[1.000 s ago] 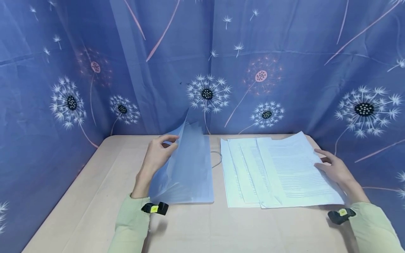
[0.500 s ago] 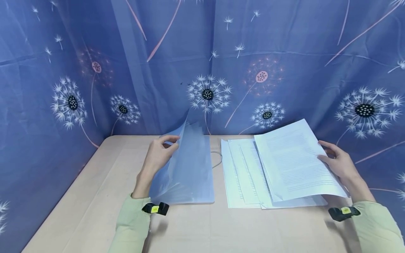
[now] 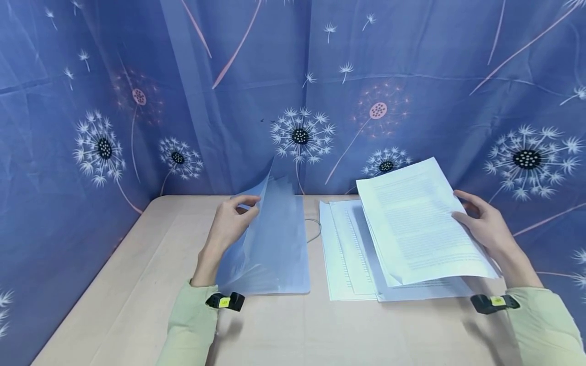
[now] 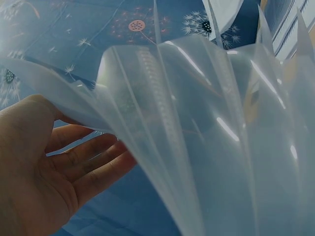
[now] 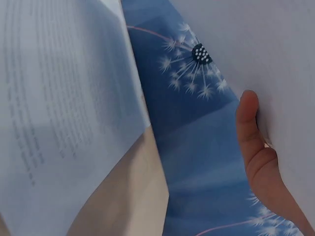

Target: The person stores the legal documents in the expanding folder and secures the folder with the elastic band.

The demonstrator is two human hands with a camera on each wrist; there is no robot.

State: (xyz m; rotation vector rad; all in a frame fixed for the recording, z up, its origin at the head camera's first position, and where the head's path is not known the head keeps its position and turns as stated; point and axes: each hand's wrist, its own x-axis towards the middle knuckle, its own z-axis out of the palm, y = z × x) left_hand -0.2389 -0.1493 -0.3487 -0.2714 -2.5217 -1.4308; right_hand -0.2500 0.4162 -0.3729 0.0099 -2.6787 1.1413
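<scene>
A blue translucent display folder (image 3: pixel 293 259) lies left of centre on the table. My left hand (image 3: pixel 226 222) pinches the raised edge of its cover and some leaves between thumb and finger. In the left wrist view, clear plastic sleeves (image 4: pixel 211 132) fan out beside the hand. On the right, my right hand (image 3: pixel 489 230) holds several printed sheets (image 3: pixel 416 223) by their right edge, lifted and tilted above the other papers (image 3: pixel 339 249). A thumb (image 5: pixel 247 118) lies against the held paper in the right wrist view; the fingers behind the paper are hidden.
A thin grey cord loop (image 3: pixel 319 231) sticks out between the folder and the papers. Behind the beige table (image 3: pixel 137 284) hangs a blue dandelion-print curtain (image 3: pixel 238 101), which also runs along both sides. Each wrist wears a black camera (image 3: pixel 235 302).
My right hand has raised the top sheets off the papers and brought them a little left, uncovering a sheet below. The left hand and folder look the same.
</scene>
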